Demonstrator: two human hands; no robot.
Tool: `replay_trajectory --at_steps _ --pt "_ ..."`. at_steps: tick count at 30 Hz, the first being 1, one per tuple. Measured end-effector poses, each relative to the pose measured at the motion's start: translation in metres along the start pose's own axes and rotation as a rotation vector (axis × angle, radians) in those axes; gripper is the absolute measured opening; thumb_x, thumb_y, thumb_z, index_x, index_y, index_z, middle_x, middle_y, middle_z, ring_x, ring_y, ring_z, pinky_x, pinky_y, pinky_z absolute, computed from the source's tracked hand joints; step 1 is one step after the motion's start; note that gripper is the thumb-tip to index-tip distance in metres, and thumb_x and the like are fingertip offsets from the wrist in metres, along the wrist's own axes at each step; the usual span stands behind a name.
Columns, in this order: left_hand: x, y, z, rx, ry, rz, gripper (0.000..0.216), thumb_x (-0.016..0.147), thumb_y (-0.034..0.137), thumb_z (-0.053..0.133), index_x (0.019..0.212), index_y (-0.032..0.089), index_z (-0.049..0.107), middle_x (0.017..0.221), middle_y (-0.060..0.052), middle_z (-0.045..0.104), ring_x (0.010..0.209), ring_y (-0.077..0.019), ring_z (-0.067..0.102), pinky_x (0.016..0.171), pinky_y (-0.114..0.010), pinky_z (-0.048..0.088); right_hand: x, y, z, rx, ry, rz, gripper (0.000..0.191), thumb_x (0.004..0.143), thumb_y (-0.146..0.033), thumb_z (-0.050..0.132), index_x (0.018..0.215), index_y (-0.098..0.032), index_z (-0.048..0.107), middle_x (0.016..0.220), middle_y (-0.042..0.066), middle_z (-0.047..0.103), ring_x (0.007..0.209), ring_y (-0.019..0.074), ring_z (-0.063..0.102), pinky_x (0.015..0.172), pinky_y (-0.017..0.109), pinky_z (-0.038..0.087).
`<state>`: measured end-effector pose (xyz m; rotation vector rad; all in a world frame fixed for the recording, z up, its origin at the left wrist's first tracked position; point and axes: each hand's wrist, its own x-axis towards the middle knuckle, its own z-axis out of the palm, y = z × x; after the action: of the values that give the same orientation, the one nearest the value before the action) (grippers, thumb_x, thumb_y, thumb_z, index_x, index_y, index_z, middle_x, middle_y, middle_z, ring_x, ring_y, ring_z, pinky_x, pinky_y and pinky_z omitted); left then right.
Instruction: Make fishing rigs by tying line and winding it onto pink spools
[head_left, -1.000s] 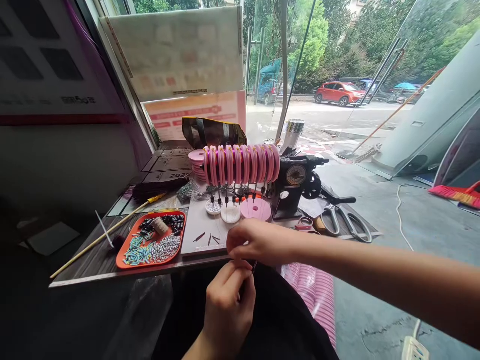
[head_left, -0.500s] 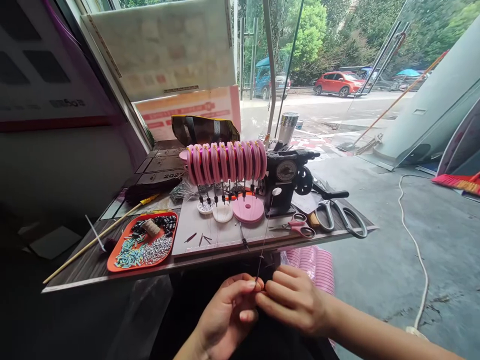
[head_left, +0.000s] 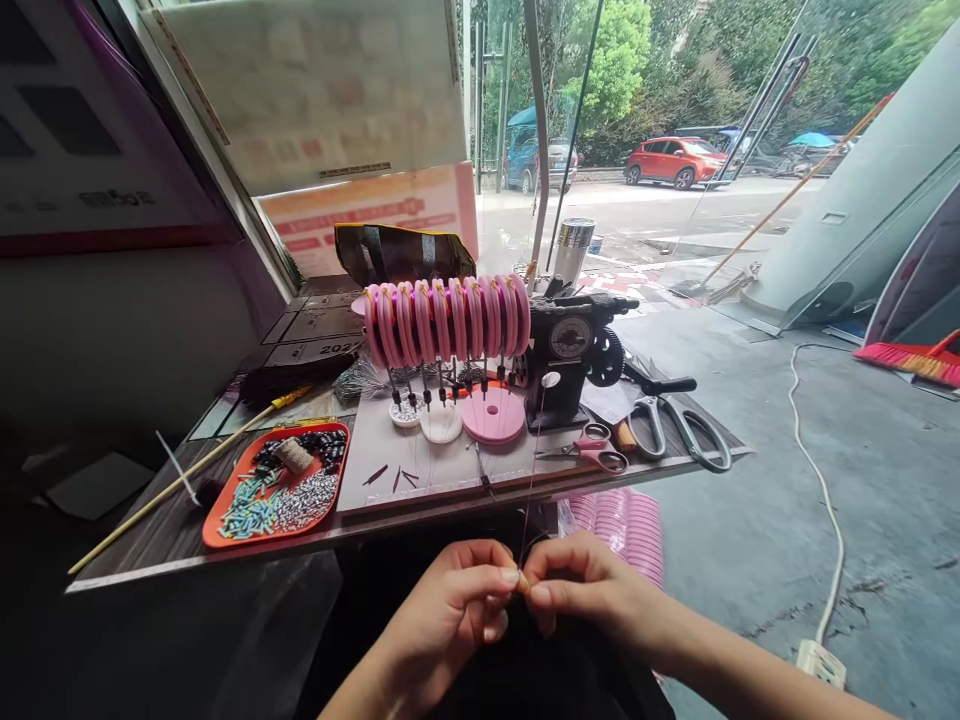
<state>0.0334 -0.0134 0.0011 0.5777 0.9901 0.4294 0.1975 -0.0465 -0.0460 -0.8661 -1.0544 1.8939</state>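
Note:
In front of my lap, below the table edge, my left hand [head_left: 466, 598] pinches a thin dark thread [head_left: 528, 505] between thumb and forefinger. My right hand [head_left: 581, 582] meets it there, its thumb and fingertips closed on the same thread; the exact spot between the fingertips is too small to make out. Upward, the thread runs taut toward a white disc [head_left: 551, 380] on the black winding machine [head_left: 571, 340]. A row of pink spools [head_left: 448, 322] sits along that machine, with several dark weights [head_left: 427, 398] hanging from them on threads.
On the table's left stands an orange tray [head_left: 214, 528] of beads with a cork-like piece. Pink-handled scissors [head_left: 604, 460] and large grey shears [head_left: 705, 440] lie at the right. A pink disc [head_left: 493, 415] rests under the spools. More pink spools [head_left: 637, 535] are stacked below the table.
My right hand has turned, bringing its thumb and forefinger to a pinch against the left fingertips. My left hand stays pinched on the thread. The view has shifted slightly.

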Motion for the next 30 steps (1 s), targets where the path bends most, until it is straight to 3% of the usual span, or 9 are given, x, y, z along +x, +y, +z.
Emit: replay_trajectory --at_steps 3,8,11,15,20,26,30 --pt "0.000 0.003 0.002 0.093 0.019 -0.003 0.018 0.054 0.022 0.073 0.056 0.011 0.058 0.047 0.005 0.042 0.041 -0.0034 0.033 0.041 -0.016 0.023 -0.005 0.000 -0.002 -0.052 0.015 -0.033 0.027 0.072 -0.039 0.067 0.069 -0.013 0.063 0.064 0.000 0.056 0.064 0.0121 0.048 0.063 0.024 0.036" --pt "0.003 -0.002 0.001 -0.121 -0.004 -0.128 0.016 0.052 0.013 0.074 0.059 0.009 0.061 0.055 0.001 0.049 0.045 -0.0027 0.034 0.041 -0.014 0.026 0.000 -0.007 -0.009 -0.370 0.106 -0.146 0.027 0.079 -0.039 0.060 0.071 -0.013 0.064 0.069 0.001 0.055 0.068 0.0133 0.048 0.064 0.025 0.036" --pt "0.006 -0.006 -0.001 -0.228 0.019 -0.172 0.012 0.055 0.007 0.071 0.062 0.008 0.062 0.063 -0.003 0.057 0.044 -0.0017 0.034 0.040 -0.013 0.027 0.011 -0.014 -0.016 -0.417 0.000 -0.142 0.030 0.079 -0.041 0.059 0.072 -0.012 0.064 0.070 0.002 0.056 0.068 0.0137 0.050 0.064 0.025 0.038" --pt "0.008 -0.006 -0.003 -0.286 -0.006 -0.216 0.009 0.058 0.003 0.067 0.064 0.006 0.062 0.061 -0.003 0.055 0.041 -0.0008 0.032 0.039 -0.012 0.027 0.022 -0.024 -0.025 -0.415 -0.187 -0.097 0.026 0.078 -0.035 0.060 0.076 -0.010 0.066 0.072 0.003 0.059 0.069 0.0138 0.052 0.065 0.025 0.040" --pt "0.010 -0.007 -0.002 -0.274 0.012 -0.244 0.008 0.058 0.004 0.067 0.065 0.005 0.062 0.062 -0.002 0.053 0.042 -0.0002 0.030 0.039 -0.012 0.026 0.029 -0.032 -0.031 -0.567 -0.258 -0.165 0.015 0.079 -0.021 0.057 0.074 -0.010 0.065 0.074 0.004 0.060 0.070 0.0135 0.054 0.067 0.025 0.041" --pt "0.011 -0.008 0.000 -0.130 0.025 -0.217 0.011 0.056 0.011 0.070 0.059 0.007 0.061 0.053 0.003 0.044 0.042 -0.0005 0.026 0.041 -0.013 0.025 0.031 -0.025 -0.035 -0.169 -0.310 0.283 0.011 0.065 -0.022 0.064 0.067 -0.011 0.062 0.057 -0.002 0.056 0.053 0.0089 0.051 0.057 0.022 0.041" --pt "0.013 -0.003 0.001 0.084 0.031 -0.086 0.013 0.056 0.018 0.069 0.055 0.009 0.060 0.048 0.003 0.043 0.041 -0.0030 0.031 0.041 -0.016 0.024 0.020 -0.018 -0.030 0.001 -0.258 0.322 0.012 0.061 -0.023 0.065 0.063 -0.012 0.060 0.055 -0.002 0.057 0.051 0.0087 0.052 0.058 0.021 0.041"
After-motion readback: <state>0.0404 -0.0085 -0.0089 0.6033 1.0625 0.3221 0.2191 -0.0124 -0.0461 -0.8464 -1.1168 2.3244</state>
